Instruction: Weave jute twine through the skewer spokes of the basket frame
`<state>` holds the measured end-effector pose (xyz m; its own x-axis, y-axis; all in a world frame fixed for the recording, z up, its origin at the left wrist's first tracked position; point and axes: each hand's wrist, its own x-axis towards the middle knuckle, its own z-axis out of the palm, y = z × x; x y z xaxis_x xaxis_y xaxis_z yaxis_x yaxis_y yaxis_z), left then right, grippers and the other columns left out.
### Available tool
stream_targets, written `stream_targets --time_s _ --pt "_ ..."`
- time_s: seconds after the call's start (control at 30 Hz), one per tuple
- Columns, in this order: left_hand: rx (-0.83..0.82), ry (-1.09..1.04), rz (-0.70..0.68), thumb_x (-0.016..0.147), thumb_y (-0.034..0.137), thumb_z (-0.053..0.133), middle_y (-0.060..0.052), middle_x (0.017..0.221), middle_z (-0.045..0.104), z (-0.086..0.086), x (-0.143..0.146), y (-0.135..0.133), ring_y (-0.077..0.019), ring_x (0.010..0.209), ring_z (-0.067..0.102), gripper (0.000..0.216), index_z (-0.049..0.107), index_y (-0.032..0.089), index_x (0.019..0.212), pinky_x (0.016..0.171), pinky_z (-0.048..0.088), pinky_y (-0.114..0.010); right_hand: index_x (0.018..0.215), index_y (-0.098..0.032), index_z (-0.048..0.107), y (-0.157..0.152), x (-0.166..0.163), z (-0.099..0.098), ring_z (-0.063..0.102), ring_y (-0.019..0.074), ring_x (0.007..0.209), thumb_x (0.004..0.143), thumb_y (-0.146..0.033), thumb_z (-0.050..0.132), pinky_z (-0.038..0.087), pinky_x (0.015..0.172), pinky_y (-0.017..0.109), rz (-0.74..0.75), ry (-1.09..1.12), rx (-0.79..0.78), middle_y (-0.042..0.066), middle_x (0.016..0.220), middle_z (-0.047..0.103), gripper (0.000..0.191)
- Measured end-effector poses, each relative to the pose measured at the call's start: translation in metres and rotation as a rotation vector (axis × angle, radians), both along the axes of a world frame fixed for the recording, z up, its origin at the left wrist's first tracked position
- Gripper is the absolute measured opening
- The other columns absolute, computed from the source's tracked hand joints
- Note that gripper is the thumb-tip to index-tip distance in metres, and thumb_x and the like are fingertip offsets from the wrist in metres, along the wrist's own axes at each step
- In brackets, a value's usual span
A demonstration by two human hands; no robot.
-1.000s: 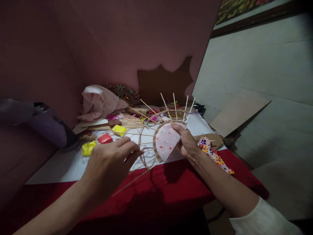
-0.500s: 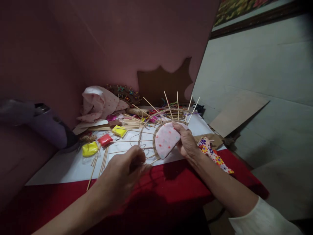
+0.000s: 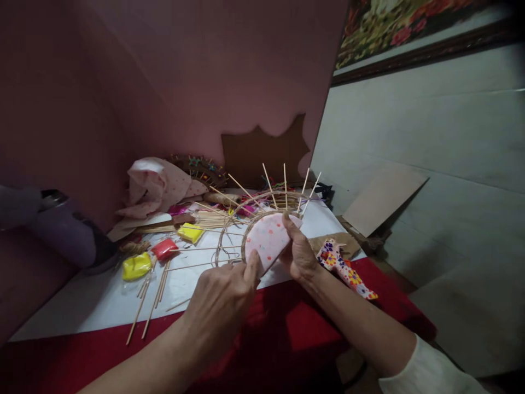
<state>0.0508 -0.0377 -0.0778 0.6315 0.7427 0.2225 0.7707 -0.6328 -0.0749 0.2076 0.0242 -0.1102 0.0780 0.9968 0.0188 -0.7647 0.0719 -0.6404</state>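
A half-disc (image 3: 266, 238) covered in pale pink spotted fabric has thin wooden sticks (image 3: 285, 186) fanning out from its curved edge. Brown twine (image 3: 221, 241) runs in an arc across the sticks. My right hand (image 3: 301, 254) grips the half-disc at its right end, thumb on the fabric and fingers behind. At the lower left end, my left hand (image 3: 225, 293) is closed on the piece, one digit pressed on the fabric near the edge. Its other fingers curl under, and whether they also hold the twine is hidden.
Yellow packets (image 3: 137, 266), a red packet (image 3: 164, 249) and loose sticks (image 3: 156, 295) lie on white paper (image 3: 61, 317) over a red cloth (image 3: 287, 328). Pink fabric (image 3: 151, 183) is heaped behind. Flowered fabric (image 3: 344, 271) lies right; brown cardboard (image 3: 262, 156) leans on the wall.
My left hand has moved from below and beside the half-disc up onto its lower left edge. My right hand keeps its grip. The view has shifted slightly.
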Motion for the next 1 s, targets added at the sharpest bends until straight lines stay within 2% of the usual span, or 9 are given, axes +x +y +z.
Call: stream_targets --time_s 0.13,0.27,0.33,0.4,0.5,0.6,0.7,0.77,1.0 --pt "0.031 -0.027 -0.008 0.079 0.002 0.037 -0.011 0.079 0.064 0.003 0.003 0.002 -0.0209 0.066 0.057 0.048 0.05 0.014 0.123 0.057 0.042 -0.031 0.089 -0.018 0.065 -0.014 -0.009 0.002 0.063 0.0147 0.069 0.063 -0.039 0.075 0.05 0.064 0.024 0.266 -0.007 0.1 0.001 0.08 0.069 0.035" --pt "0.101 0.019 -0.044 0.074 -0.002 0.038 -0.011 0.079 0.063 0.005 0.007 0.007 -0.0209 0.066 0.057 0.049 0.052 0.01 0.12 0.054 0.044 -0.03 0.077 -0.016 0.065 -0.018 -0.017 -0.001 0.057 0.0094 0.053 0.059 -0.035 0.078 0.047 0.052 0.019 0.334 -0.039 -0.005 -0.002 0.063 0.066 0.029" --pt "0.209 0.052 -0.086 0.073 -0.002 0.042 -0.01 0.076 0.062 0.003 0.009 0.008 -0.0214 0.064 0.058 0.047 0.052 0.007 0.118 0.051 0.046 -0.03 0.076 -0.016 0.064 -0.017 -0.02 -0.002 0.057 0.0094 0.05 0.059 -0.035 0.078 0.046 0.05 0.019 0.317 -0.061 -0.076 -0.002 0.061 0.065 0.029" --pt "0.318 0.027 -0.127 0.072 -0.003 0.043 -0.008 0.073 0.061 -0.001 0.011 0.005 -0.0211 0.061 0.058 0.045 0.053 0.005 0.116 0.048 0.046 -0.03 0.08 -0.016 0.063 -0.016 -0.021 -0.002 0.061 0.0118 0.055 0.061 -0.035 0.077 0.049 0.055 0.023 0.27 -0.078 -0.083 0.0 0.067 0.068 0.03" --pt "0.44 -0.108 -0.164 0.074 -0.004 0.04 -0.008 0.07 0.059 -0.01 0.011 -0.001 -0.0192 0.057 0.057 0.041 0.053 0.004 0.113 0.044 0.047 -0.029 0.084 -0.016 0.063 -0.013 -0.019 0.0 0.065 0.0156 0.061 0.064 -0.033 0.075 0.052 0.058 0.025 0.183 -0.093 -0.012 0.003 0.072 0.07 0.029" --pt "0.535 -0.261 -0.16 0.075 -0.006 0.036 -0.013 0.082 0.062 -0.022 0.005 -0.007 -0.0202 0.07 0.061 0.042 0.052 0.005 0.112 0.051 0.052 -0.028 0.089 -0.016 0.061 -0.01 -0.013 0.002 0.067 0.0174 0.062 0.069 -0.035 0.071 0.052 0.052 0.024 0.099 -0.111 0.05 0.004 0.071 0.07 0.029" --pt "0.546 -0.332 -0.141 0.076 -0.007 0.037 -0.018 0.102 0.06 -0.033 -0.005 -0.014 -0.0222 0.091 0.06 0.044 0.052 0.008 0.115 0.064 0.054 -0.028 0.093 -0.016 0.06 -0.008 -0.005 0.005 0.067 0.0184 0.062 0.07 -0.037 0.07 0.053 0.05 0.026 0.034 -0.111 0.075 0.004 0.071 0.071 0.032" --pt "0.516 -0.339 -0.118 0.075 -0.007 0.037 -0.019 0.112 0.056 -0.039 -0.013 -0.018 -0.0221 0.095 0.059 0.048 0.051 0.01 0.118 0.065 0.054 -0.027 0.094 -0.016 0.059 -0.006 -0.001 0.007 0.067 0.0185 0.062 0.07 -0.035 0.07 0.055 0.05 0.027 -0.004 -0.105 0.088 0.003 0.07 0.071 0.032" --pt "0.473 -0.192 0.042 0.073 -0.007 0.033 -0.018 0.124 0.051 -0.047 -0.054 -0.023 -0.0139 0.085 0.062 0.063 0.04 0.016 0.132 0.053 0.05 -0.015 0.09 -0.015 0.06 0.002 0.009 0.009 0.067 0.0188 0.057 0.07 -0.037 0.069 0.054 0.044 0.026 -0.103 -0.213 0.082 0.004 0.064 0.069 0.032"
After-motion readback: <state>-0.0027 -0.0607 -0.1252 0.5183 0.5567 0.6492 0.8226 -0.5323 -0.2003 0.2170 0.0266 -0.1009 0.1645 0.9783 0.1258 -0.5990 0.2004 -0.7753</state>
